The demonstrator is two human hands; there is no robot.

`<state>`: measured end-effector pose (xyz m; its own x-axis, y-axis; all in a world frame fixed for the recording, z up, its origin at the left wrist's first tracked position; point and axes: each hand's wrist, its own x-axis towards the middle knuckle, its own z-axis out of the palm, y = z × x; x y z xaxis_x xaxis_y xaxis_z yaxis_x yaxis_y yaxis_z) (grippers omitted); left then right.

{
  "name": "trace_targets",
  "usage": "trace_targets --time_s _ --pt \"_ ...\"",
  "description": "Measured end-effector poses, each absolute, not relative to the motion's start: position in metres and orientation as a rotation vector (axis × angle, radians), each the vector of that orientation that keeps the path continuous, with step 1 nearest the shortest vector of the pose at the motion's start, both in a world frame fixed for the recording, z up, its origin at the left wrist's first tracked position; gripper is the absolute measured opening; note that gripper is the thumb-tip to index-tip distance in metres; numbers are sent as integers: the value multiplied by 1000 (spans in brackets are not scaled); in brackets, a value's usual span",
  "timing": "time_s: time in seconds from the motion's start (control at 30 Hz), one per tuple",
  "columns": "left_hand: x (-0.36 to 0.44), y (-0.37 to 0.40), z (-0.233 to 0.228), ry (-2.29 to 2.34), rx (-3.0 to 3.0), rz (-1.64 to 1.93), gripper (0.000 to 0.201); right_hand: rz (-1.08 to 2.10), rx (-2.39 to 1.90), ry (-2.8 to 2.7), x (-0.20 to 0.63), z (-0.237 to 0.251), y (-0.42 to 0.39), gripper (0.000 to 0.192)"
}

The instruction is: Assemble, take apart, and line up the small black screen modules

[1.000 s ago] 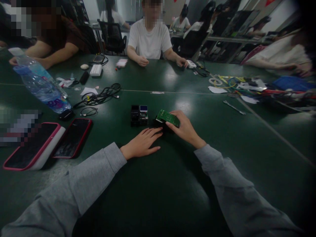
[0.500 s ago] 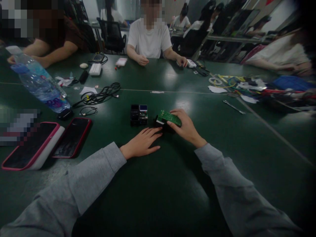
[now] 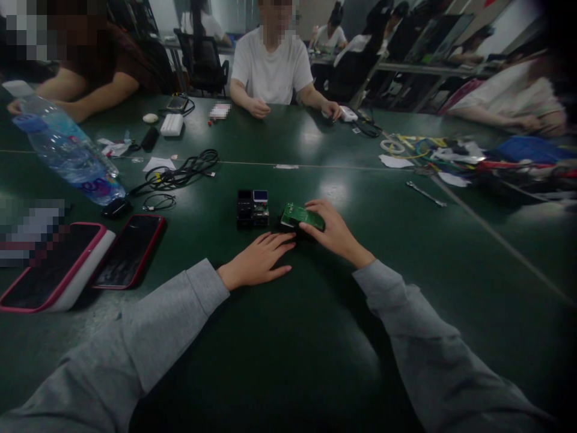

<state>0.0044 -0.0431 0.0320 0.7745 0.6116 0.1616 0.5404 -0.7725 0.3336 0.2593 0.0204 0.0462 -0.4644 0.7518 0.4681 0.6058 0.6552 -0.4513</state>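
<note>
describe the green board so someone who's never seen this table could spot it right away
On the dark green table, look at the middle, just in front of the two grey-sleeved arms. The small green circuit board sits in the grip of the right hand, right of a black boxy module with a small blue screen. It alone there is bright green.

Your left hand (image 3: 258,263) lies flat, palm down, fingers (image 3: 277,242) together and stretched forward, their tips just short of your right hand (image 3: 334,235). Its grey sleeve (image 3: 148,325) runs back and to the left, the cuff ending at the wrist. Your right hand sits just ahead and to the right of the left hand, knuckles up, fingers curled and pinched closed around what it grips, thumb toward the left hand. Your right forearm, also in a grey sleeve (image 3: 419,343), angles back to the right, wrist bare.
</note>
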Motion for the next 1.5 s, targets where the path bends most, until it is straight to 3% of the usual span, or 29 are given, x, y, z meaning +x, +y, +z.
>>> trace_targets --time_s 0.2,0.47,0.67,0.87,1.1,1.5 --pt "4 -43 32 896 2711 390 61 359 -1031 -2211 263 43 21 50" --pt "5 -43 34 911 2710 349 57 462 -980 -2242 260 32 1 46" --pt "4 -42 33 918 2705 343 59 95 -1281 -2106 252 13 13 44" --pt "4 -42 30 943 2708 373 57 -97 -1432 -1909 255 2 28 57" --pt "6 -44 26 997 2706 383 55 -67 -1452 -1864 253 7 10 36" --pt "6 -46 27 1040 2736 404 52 4 -1396 -1883 263 -2 27 36"
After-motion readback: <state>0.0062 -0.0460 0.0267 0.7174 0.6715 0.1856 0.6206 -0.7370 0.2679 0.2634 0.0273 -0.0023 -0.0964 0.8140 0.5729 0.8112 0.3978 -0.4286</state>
